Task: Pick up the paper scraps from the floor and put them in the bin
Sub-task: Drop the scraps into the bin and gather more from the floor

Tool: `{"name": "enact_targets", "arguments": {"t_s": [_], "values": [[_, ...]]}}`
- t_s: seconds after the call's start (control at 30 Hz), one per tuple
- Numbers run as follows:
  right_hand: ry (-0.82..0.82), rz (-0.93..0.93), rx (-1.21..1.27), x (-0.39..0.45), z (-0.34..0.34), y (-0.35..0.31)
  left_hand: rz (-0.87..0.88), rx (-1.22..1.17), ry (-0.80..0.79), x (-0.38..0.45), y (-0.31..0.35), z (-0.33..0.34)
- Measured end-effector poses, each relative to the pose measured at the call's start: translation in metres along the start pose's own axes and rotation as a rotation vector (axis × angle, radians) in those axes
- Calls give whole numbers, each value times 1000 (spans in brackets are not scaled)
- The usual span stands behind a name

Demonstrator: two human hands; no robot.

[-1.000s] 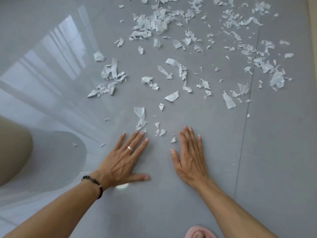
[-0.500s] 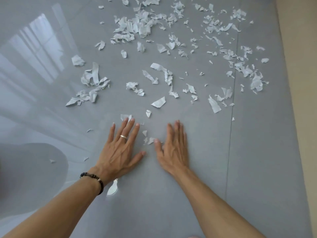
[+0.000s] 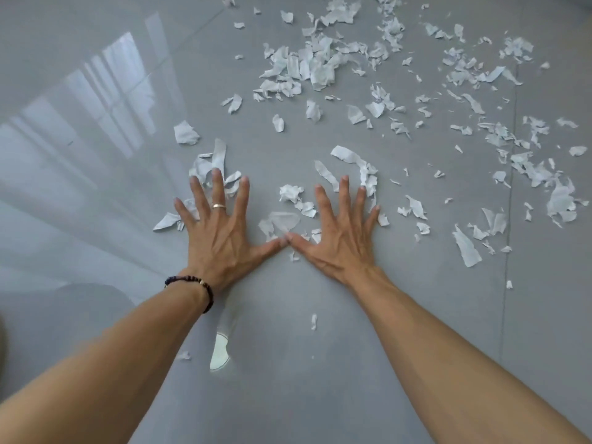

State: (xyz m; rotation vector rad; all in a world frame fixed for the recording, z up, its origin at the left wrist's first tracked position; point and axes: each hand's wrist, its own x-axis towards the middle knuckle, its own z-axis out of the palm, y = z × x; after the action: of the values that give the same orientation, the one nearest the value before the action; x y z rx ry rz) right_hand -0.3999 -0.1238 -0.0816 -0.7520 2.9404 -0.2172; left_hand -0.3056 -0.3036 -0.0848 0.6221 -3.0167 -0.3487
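Status: my left hand (image 3: 217, 232) and right hand (image 3: 344, 233) lie flat, fingers splayed, grasping nothing. Paper scraps (image 3: 307, 65) approx. all on the floor (image 3: 288, 363) yet; bin not in view, prob. nothing binned.

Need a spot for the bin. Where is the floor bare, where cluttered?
Bare: the shiny floor left of the left hand, and the stretch between the forearms, bar one scrap. Crowded: paper scraps ahead of both hands and right of the right hand.

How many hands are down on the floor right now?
2. The left hand lies flat with fingers spread over scraps on the left; the right hand lies flat beside it, thumbs touching, scraps between them. Neither grips anything.
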Motion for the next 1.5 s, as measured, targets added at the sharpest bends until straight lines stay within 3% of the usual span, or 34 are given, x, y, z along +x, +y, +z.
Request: {"name": "enact_targets", "arguments": {"t_s": [0.1,0.2,0.33,0.43,0.53,0.67,0.77,0.87,1.0,1.1,1.27,1.5], "values": [[30,38,-10,23,-2,-3,-62,15,-41,35,2,-3],[143,65,-43,43,-6,3,105,-17,37,50,7,2],[66,137,23,63,-8,14,283,-151,203,48,13,7],[260,-29,81,59,-3,5,280,-72,255,47,18,4],[392,-61,80,51,-1,-5,300,-62,200,46,21,0],[316,-108,78,37,-3,-9,298,-108,88,38,24,-5],[141,-100,96,23,-11,-11,267,-124,22,25,28,-13],[29,66,414,12,-31,-19,122,-377,59,11,36,-35],[69,188,727,6,-80,-40,-314,-893,56,6,43,-86],[119,173,907,2,-124,-63,-454,-1131,75,-1,42,-132],[85,81,1148,-7,-192,-134,-465,-1230,162,-33,18,-225],[-130,-142,1273,-36,-247,-289,-576,-1273,434,-96,-73,-346]]}}
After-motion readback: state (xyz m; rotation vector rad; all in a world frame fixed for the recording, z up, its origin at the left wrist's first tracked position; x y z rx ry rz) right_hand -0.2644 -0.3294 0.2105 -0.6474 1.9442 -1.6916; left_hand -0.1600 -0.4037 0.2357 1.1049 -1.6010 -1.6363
